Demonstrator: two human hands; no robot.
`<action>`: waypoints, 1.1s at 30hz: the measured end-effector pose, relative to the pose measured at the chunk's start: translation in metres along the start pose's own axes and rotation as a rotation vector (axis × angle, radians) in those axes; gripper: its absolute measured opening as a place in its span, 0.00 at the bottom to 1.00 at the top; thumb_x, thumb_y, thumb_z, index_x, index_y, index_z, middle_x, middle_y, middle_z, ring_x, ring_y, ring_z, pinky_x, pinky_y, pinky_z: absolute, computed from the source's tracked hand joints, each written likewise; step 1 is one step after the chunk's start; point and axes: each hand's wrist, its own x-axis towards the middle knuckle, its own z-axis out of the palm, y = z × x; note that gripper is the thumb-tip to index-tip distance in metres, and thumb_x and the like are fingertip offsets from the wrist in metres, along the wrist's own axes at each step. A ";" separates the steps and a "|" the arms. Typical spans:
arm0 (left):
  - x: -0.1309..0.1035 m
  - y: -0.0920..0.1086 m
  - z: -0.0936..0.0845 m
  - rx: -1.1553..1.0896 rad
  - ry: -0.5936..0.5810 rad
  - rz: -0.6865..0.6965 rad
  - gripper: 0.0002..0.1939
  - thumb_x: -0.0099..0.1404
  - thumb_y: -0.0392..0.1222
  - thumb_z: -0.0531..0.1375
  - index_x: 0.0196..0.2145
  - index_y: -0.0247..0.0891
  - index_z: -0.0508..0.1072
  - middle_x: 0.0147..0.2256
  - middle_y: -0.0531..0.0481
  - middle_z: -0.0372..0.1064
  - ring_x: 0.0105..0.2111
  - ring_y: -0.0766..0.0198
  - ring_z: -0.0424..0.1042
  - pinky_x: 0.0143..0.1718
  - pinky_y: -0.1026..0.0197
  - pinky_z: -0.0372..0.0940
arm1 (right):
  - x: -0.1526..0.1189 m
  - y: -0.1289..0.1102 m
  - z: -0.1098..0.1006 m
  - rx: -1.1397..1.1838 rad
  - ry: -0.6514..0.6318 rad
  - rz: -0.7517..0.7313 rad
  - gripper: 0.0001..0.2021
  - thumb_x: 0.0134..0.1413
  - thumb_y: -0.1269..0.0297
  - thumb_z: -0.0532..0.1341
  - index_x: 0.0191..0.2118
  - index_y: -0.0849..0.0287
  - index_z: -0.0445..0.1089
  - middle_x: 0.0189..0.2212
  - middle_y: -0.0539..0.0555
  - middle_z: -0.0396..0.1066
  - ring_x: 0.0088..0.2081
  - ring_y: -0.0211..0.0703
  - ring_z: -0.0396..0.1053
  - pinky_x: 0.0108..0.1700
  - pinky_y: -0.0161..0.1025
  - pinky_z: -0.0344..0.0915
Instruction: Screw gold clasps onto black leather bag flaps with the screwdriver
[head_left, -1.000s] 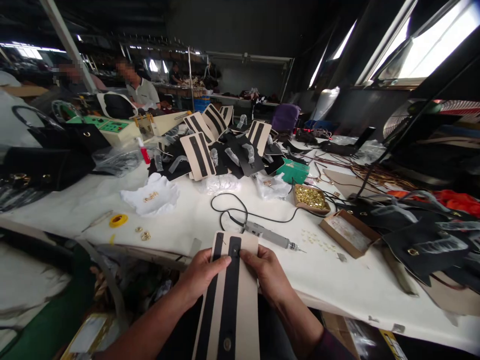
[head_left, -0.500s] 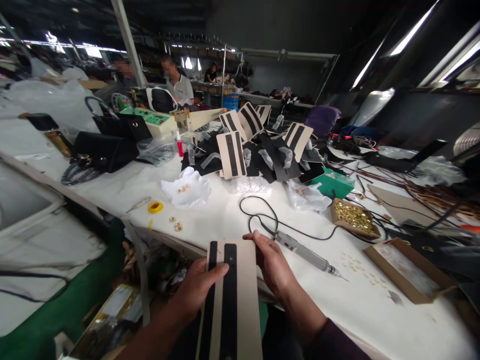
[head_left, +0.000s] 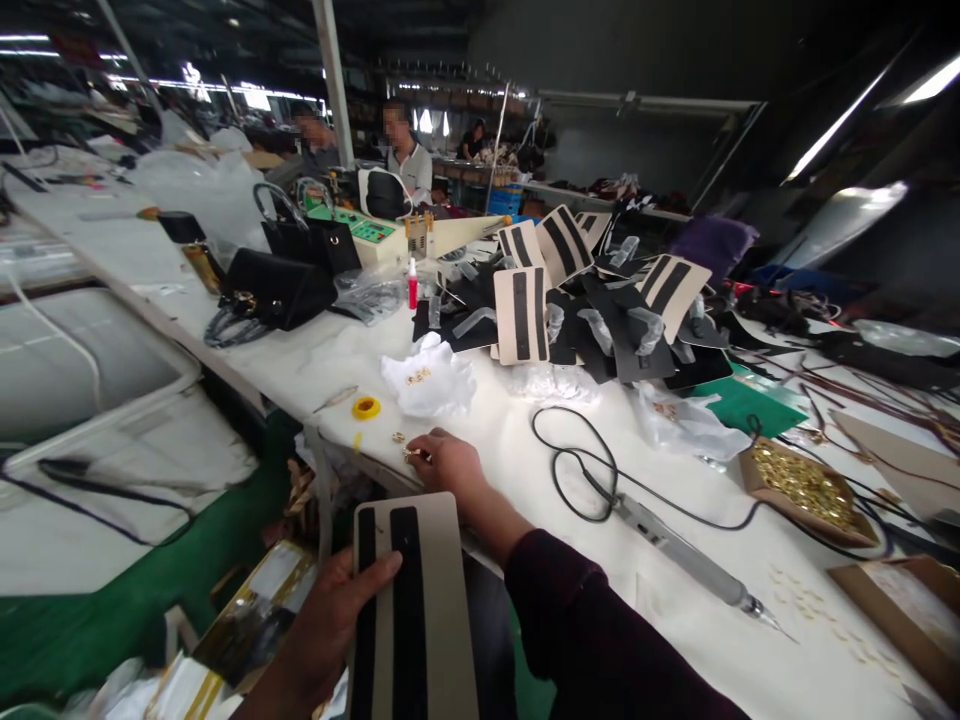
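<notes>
My left hand [head_left: 330, 620] holds a beige panel with two black stripes [head_left: 412, 610] upright in front of me, below the table edge. My right hand [head_left: 442, 462] reaches across to the left onto the white table [head_left: 510, 440], its fingertips pinching a small gold metal fitting [head_left: 411, 455]; another gold fitting [head_left: 398, 437] lies just beside it. A yellow tape roll [head_left: 366, 407] sits a little farther left. A white cloth holding more gold fittings [head_left: 427, 380] lies behind them.
An electric screwdriver [head_left: 675, 550] with a looped black cable lies right of my arm. A box of gold parts [head_left: 802, 485], a heap of striped and black panels [head_left: 585, 300], black handbags [head_left: 281, 285] and a green-topped machine [head_left: 360, 228] fill the table. People sit at the far end.
My right hand left the striped panel and reached left to the small gold fittings on the table. My left hand alone holds the panel. The view has swung left.
</notes>
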 end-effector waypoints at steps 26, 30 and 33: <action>-0.010 0.031 0.030 0.879 -0.181 0.741 0.08 0.67 0.44 0.67 0.41 0.41 0.83 0.37 0.48 0.82 0.37 0.56 0.80 0.42 0.60 0.75 | -0.116 -0.006 -0.088 1.037 0.232 0.246 0.22 0.51 0.51 0.73 0.48 0.58 0.78 0.29 0.48 0.73 0.29 0.38 0.69 0.33 0.37 0.63; -0.014 0.033 0.046 1.179 -0.473 1.357 0.14 0.70 0.33 0.62 0.51 0.42 0.81 0.46 0.47 0.80 0.47 0.59 0.79 0.53 0.61 0.72 | -0.178 -0.020 -0.116 1.052 0.200 0.281 0.18 0.52 0.50 0.74 0.42 0.57 0.82 0.30 0.50 0.76 0.32 0.40 0.71 0.38 0.38 0.66; -0.021 0.029 0.058 1.303 -0.601 1.574 0.17 0.72 0.32 0.59 0.55 0.39 0.78 0.50 0.43 0.79 0.56 0.55 0.75 0.61 0.56 0.69 | -0.216 -0.030 -0.128 1.060 0.201 0.275 0.16 0.53 0.49 0.73 0.39 0.57 0.81 0.30 0.50 0.76 0.32 0.40 0.71 0.38 0.37 0.67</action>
